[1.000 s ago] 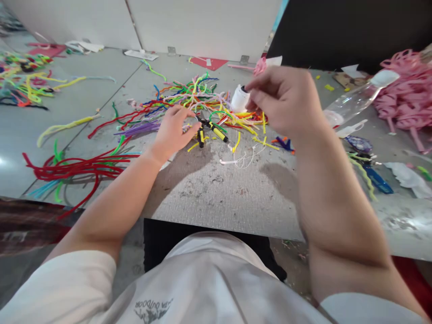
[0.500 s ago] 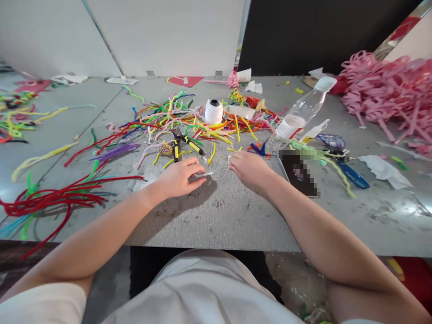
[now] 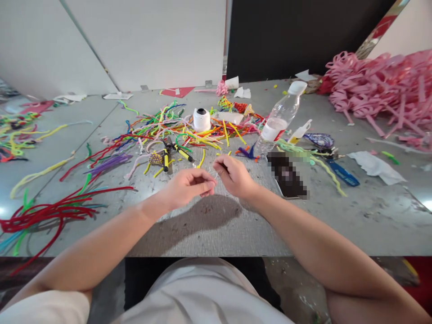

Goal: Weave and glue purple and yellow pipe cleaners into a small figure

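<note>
Close together over the near middle of the table point(image 3: 209, 234), both my hands pinch a thin white thread point(image 3: 216, 174). My left hand point(image 3: 191, 186) is closed, thumb and fingertips pressed together around the thread. My right hand point(image 3: 234, 176) is closed too, with its fingers curled and the thumb pressed on the thread's other part. Most of the thread is hidden by the fingers. Just beyond the left hand lie yellow-and-black handled pliers point(image 3: 165, 161) beside a small patterned yellow piece point(image 3: 155, 157). Farther back, a white spool of thread point(image 3: 201, 121) stands among many coloured pipe cleaners point(image 3: 151, 128).
Red pipe cleaners point(image 3: 50, 213) lie at the left edge. To the right are a phone point(image 3: 286, 175), a clear plastic bottle point(image 3: 280, 114), a small white glue bottle point(image 3: 300, 132), a blue strap point(image 3: 342, 173) and crumpled tissue point(image 3: 376, 167). Pink ribbon loops point(image 3: 381, 92) pile up far right.
My hands have come closer together and lifted off the table. The thread loop that lay between them is now drawn up between my fingertips. The view has turned slightly right.
</note>
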The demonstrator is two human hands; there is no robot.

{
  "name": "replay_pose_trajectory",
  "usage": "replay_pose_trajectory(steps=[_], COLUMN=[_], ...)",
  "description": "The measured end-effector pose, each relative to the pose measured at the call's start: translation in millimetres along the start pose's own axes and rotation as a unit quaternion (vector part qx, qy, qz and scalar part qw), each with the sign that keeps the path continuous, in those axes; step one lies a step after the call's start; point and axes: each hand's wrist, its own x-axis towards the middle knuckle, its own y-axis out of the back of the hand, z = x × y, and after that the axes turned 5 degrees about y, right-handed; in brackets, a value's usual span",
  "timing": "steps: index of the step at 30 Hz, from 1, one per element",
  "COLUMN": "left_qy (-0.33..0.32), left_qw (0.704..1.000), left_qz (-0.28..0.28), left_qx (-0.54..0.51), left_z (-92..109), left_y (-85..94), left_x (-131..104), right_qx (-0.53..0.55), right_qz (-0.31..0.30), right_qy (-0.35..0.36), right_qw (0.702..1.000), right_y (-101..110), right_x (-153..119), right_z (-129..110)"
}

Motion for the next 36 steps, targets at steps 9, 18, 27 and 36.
replay_pose_trajectory(steps=[9, 18, 27, 36], left_qy=[-0.129, -0.160, -0.111, -0.026], left_qw=[0.971, 0.954, 0.985, 0.991], left_qz=[0.150, 0.074, 0.104, 0.118], left_qx=[0.133, 0.244, 0.082, -0.064], left_z=[-41.7, -47.5, -56.1, -40.5], left_y=[24.5, 19.5, 14.6, 11.9], left_x=[5.3, 6.3, 2.4, -3.3], right_qx=[-0.145, -0.079, 0.172, 0.176], right_qz=[-0.212, -0.192, -0.021, 0.022], right_qy=[-0.080, -0.128, -0.141, -0.136], right_qw=[0.963, 0.970, 0.975, 0.975], right_y=[-8.1, -14.1, -23.3, -16.4], right_x=[1.3, 8.7, -1.2, 1.1], right_z=[-3.3, 1.9, -20.7, -2.9])
